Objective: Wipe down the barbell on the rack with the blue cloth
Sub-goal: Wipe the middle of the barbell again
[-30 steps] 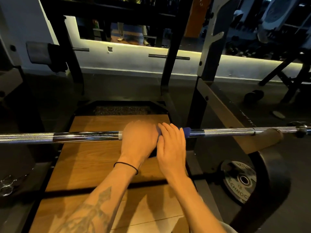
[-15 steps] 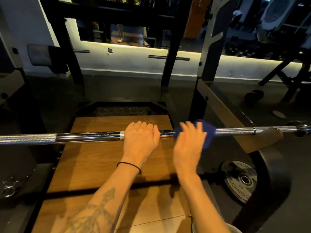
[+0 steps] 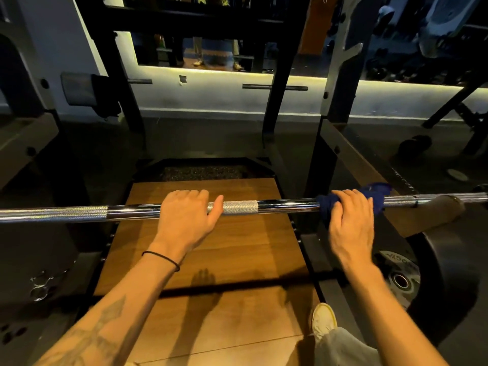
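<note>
Two hands rest on the long chrome steel barbell (image 3: 285, 205), which lies level across the black squat rack (image 3: 277, 107) from left to right. The left hand (image 3: 184, 220) curls over the bar beside its knurled centre band, holding it bare. Well to the right, the right hand (image 3: 350, 220) wraps the crumpled dark blue cloth (image 3: 326, 203) round the bar, fingers folded over it. Below lies a wooden lifting platform (image 3: 216, 249); a black weight plate (image 3: 435, 281) leans near right.
</note>
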